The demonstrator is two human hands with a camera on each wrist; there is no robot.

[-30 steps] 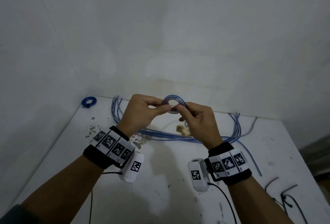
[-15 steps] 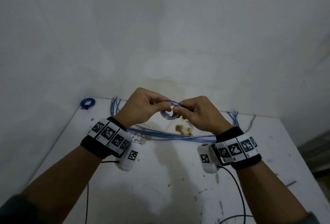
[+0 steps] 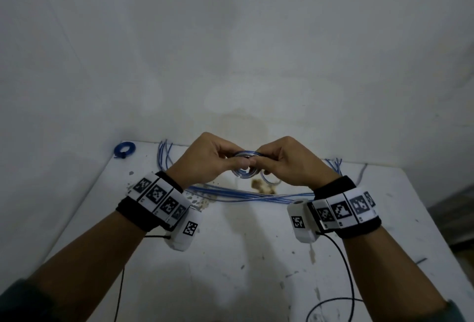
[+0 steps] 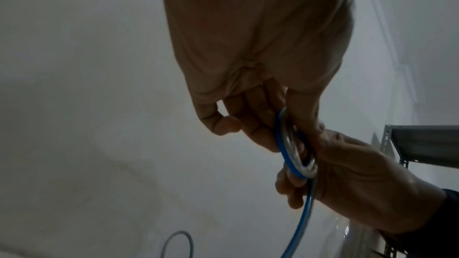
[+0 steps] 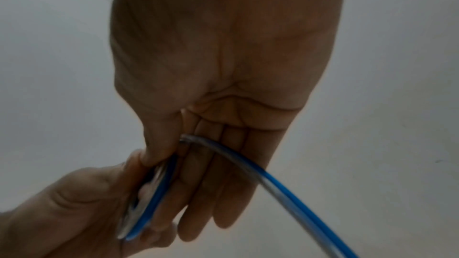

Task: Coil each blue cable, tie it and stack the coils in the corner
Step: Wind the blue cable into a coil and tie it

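**Both hands pinching a small blue coil, mid-air over the table**

So both hands are up together just above the white table [image 3: 230, 257], thumbs nearly touching. The left hand [image 3: 205, 160] and the right hand [image 3: 289, 162] each pinch opposite sides of the same small blue coil [image 3: 243, 171], which sits right between them and off the surface. From the left wrist view you can see the coil [image 4: 290, 150] edge-on, clamped between thumb and fingers, with a loose tail of the cable running down out of the right hand's grip. The right wrist view shows that loose tail [image 5: 273, 180] crossing over the right hand's fingers [image 5: 211, 174] and trailing away, its cut end tucked up by the thumb.

Just beyond and under the hands lies a bundle of loose blue cables [image 3: 243, 197], stretched across the table from one side to the other, ends curling up near the wall. Well off to the left of the left hand, in the far corner, there's one finished coil [image 3: 125, 149] lying flat. A brownish stain [image 3: 261, 185] sits on the table right below the hands.
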